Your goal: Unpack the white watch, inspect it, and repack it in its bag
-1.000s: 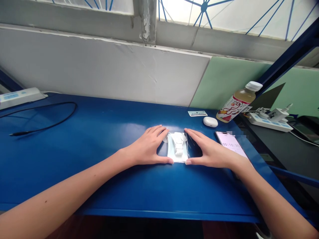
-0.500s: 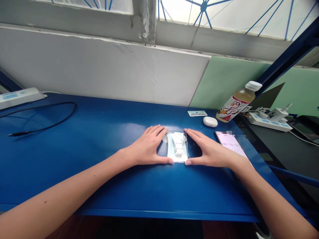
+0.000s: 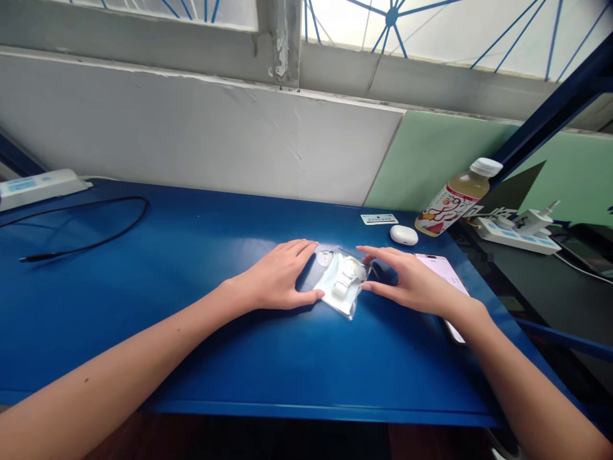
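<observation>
A clear plastic bag (image 3: pixel 351 311) lies on the blue table, turned at a slant. Inside it are a white wristwatch (image 3: pixel 349 271) and a pale blue-and-white card (image 3: pixel 330 278). My left hand (image 3: pixel 275 275) rests at the bag's left side, fingers and thumb apart, its thumb tip touching the lower left edge. From the right, my right hand (image 3: pixel 407 275) reaches in with thumb and fingers spread, their tips at the bag's right edge. Neither hand is closed around the bag.
Beside my right wrist lies a phone (image 3: pixel 443 268), partly hidden. Behind it are a white earbud case (image 3: pixel 403 235), a small card (image 3: pixel 380 219) and a drink bottle (image 3: pixel 453 201). Power strips (image 3: pixel 517 233) and a black cable (image 3: pixel 110 239) lie toward the sides of the blue table (image 3: pixel 239 370).
The bag has turned from straight to slanted, its lower end swinging right. My left thumb has shifted slightly up and left; my right hand has moved up and right, uncovering more of the phone.
</observation>
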